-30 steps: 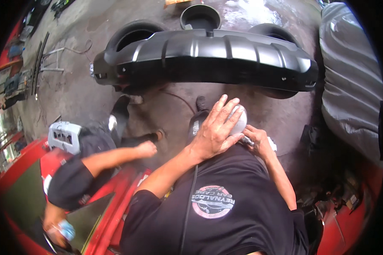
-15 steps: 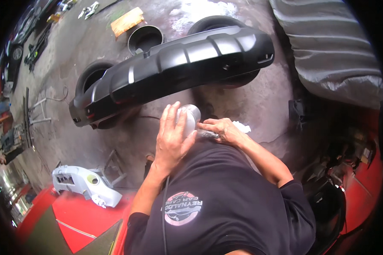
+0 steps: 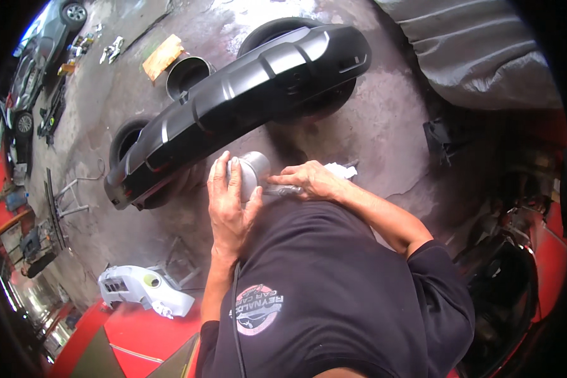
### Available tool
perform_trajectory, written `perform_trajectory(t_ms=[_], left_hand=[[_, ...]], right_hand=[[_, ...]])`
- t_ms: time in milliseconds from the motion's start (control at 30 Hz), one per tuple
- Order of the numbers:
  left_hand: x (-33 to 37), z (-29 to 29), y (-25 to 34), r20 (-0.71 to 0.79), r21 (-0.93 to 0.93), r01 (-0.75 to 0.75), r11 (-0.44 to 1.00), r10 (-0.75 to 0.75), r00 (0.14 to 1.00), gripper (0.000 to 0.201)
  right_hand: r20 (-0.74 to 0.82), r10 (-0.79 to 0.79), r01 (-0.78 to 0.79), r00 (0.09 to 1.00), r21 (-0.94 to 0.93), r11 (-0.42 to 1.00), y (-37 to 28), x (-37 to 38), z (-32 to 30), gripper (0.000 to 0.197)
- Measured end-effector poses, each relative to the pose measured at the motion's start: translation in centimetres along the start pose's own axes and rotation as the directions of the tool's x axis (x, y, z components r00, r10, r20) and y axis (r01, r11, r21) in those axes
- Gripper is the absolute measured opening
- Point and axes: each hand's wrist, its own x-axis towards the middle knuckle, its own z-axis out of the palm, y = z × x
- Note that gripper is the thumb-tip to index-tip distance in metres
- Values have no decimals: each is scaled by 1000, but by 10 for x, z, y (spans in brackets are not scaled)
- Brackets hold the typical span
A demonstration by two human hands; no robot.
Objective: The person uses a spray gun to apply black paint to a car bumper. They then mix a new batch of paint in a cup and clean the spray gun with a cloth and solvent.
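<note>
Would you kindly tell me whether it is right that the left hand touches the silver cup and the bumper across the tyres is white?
Not quite: the bumper across the tyres is black, as the head view shows; the left hand does touch the silver cup.

Stained grey concrete floor point(image 3: 394, 160), bright whitish patch point(image 3: 280, 7) up top, dim right side

The left hand point(image 3: 230, 211) hides part of a silver cup point(image 3: 257, 166) at center frame; the right hand point(image 3: 319, 181) covers part of a metal tool point(image 3: 282, 189) beside it. A black bumper point(image 3: 246, 82) blocks parts of two tires point(image 3: 331, 101); the top edge crops a gray cover point(image 3: 479, 50), upper right.
</note>
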Motion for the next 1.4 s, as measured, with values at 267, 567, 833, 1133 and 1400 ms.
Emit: perform_trajectory(t_ms=[267, 567, 833, 1133, 1400], left_hand=[[-5, 9, 18, 10, -29, 0, 1000, 0, 1000, 67], [-15, 7, 30, 61, -5, 14, 1000, -13, 998, 64], [-23, -2, 20, 32, -22, -27, 999, 28, 999, 61], [-31, -24, -9, 8, -101, -81, 992, 82, 997, 62], [-40, -25, -42, -35, -24, -250, 968, 249, 968, 63]], right_hand=[[-64, -24, 26, 998, 17, 1000, 1, -21, -10, 65], [-99, -39, 40, 994, 15, 999, 4, -36, 6, 62], [-139, -38, 27, 990, -81, 996, -7, -32, 21, 58], [-138, 66, -71, 988, -31, 997, -42, -17, 33, 66], [-217, 85, -83, 972, 15, 996, -78, -9, 53, 65]])
